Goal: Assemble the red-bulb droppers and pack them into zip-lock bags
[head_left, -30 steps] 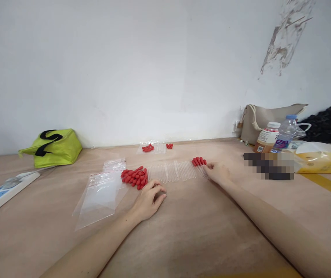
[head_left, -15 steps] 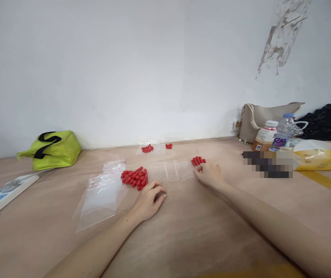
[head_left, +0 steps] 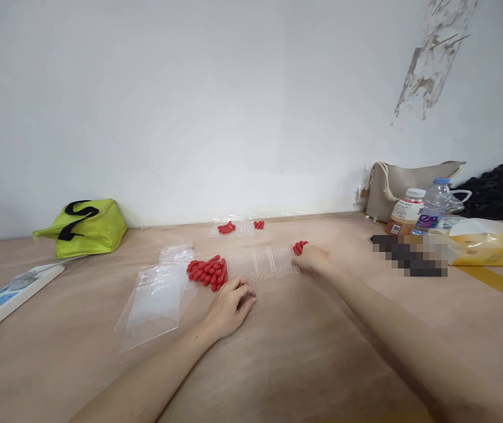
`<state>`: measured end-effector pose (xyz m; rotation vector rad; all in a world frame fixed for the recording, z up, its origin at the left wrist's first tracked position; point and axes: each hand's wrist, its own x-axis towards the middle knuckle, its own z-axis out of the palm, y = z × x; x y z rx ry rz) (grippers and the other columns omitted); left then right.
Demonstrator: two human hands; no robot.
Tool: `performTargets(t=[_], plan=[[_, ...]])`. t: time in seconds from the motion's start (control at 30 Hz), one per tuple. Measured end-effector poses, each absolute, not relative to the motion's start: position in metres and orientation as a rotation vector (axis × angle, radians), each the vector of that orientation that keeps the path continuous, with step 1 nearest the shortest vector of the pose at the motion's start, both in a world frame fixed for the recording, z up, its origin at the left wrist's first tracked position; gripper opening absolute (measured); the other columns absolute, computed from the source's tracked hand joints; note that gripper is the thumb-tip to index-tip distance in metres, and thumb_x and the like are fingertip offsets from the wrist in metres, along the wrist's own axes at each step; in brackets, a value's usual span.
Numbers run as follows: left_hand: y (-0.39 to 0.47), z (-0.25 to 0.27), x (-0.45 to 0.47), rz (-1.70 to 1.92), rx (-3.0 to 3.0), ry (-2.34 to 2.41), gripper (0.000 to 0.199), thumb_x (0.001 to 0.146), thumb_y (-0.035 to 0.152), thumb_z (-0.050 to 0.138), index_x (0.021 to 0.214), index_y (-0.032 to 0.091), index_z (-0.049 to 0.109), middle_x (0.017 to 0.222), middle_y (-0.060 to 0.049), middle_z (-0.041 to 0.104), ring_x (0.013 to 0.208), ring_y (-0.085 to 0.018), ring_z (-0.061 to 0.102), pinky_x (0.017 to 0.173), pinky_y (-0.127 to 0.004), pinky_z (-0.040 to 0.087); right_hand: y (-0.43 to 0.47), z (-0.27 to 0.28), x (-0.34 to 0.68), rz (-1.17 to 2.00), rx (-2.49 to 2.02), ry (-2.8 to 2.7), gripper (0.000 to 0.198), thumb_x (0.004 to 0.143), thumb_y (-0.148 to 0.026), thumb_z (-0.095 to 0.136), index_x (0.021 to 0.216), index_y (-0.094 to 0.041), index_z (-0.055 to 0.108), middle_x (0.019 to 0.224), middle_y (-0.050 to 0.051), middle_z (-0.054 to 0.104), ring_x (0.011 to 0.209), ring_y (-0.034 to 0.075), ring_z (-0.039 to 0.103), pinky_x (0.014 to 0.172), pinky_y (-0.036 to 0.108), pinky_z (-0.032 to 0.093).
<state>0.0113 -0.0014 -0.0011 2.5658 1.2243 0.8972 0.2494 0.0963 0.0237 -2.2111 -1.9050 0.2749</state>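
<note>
A row of thin clear tubes (head_left: pixel 260 262) lies side by side on the brown table. At its left end is a heap of red rubber bulbs (head_left: pixel 207 271). A smaller group of red bulbs (head_left: pixel 299 247) shows at the right end, partly covered by my right hand (head_left: pixel 314 258). That hand's fingers are bent together at the tube ends; what lies between the fingertips is hidden. My left hand (head_left: pixel 229 308) rests on the table just in front of the left heap, fingers loosely curled and thumb apart, with nothing in it.
Clear zip bags (head_left: pixel 154 305) lie on the left. Behind, near the wall, is a bag with red bulbs and tubes (head_left: pixel 245 228). A green bag (head_left: pixel 93 229) and power strip (head_left: pixel 17 299) are left; bottles (head_left: pixel 405 214), tissue pack (head_left: pixel 485 247) and beige bag (head_left: pixel 388 191) right.
My right hand has moved slightly forward and left, covering more of the right-hand bulbs. My left hand stays in place. The whole view has shifted a little.
</note>
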Motion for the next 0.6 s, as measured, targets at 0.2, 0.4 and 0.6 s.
performTargets(t=[0.2,0.4,0.6], plan=[[-0.005,-0.002,0.013,0.911,2.574,1.221,0.011,0.082,0.019,0.046,0.085,0.019,0.057,0.09,-0.004,0.051,0.083,-0.017,0.05,0.074,-0.03,0.041,0.097,0.025,0.248,0.251,-2.187,-1.893,0.021,0.067,-0.032,0.051,0.075,-0.016,0.059,0.078,0.01,0.062,0.074,0.022,0.058,0.059,0.029,0.039],[0.001,0.015,0.008,0.972,2.607,1.607,0.012,0.079,0.026,0.049,0.076,0.019,0.058,0.087,-0.005,0.056,0.085,-0.021,0.05,0.078,-0.036,0.036,0.075,0.029,0.249,0.218,-1.989,-2.023,0.023,0.073,-0.029,0.043,0.058,-0.017,0.055,0.064,0.005,0.059,0.066,0.017,0.056,0.056,0.024,0.035],[0.061,0.057,-0.037,0.709,2.309,2.115,0.017,0.075,0.033,0.051,0.072,0.018,0.059,0.089,-0.012,0.06,0.094,-0.033,0.05,0.075,-0.041,0.035,0.033,0.015,0.239,0.08,-1.432,-2.144,0.012,0.077,-0.022,0.043,0.07,-0.016,0.051,0.069,0.005,0.058,0.064,0.015,0.051,0.056,0.024,0.034]])
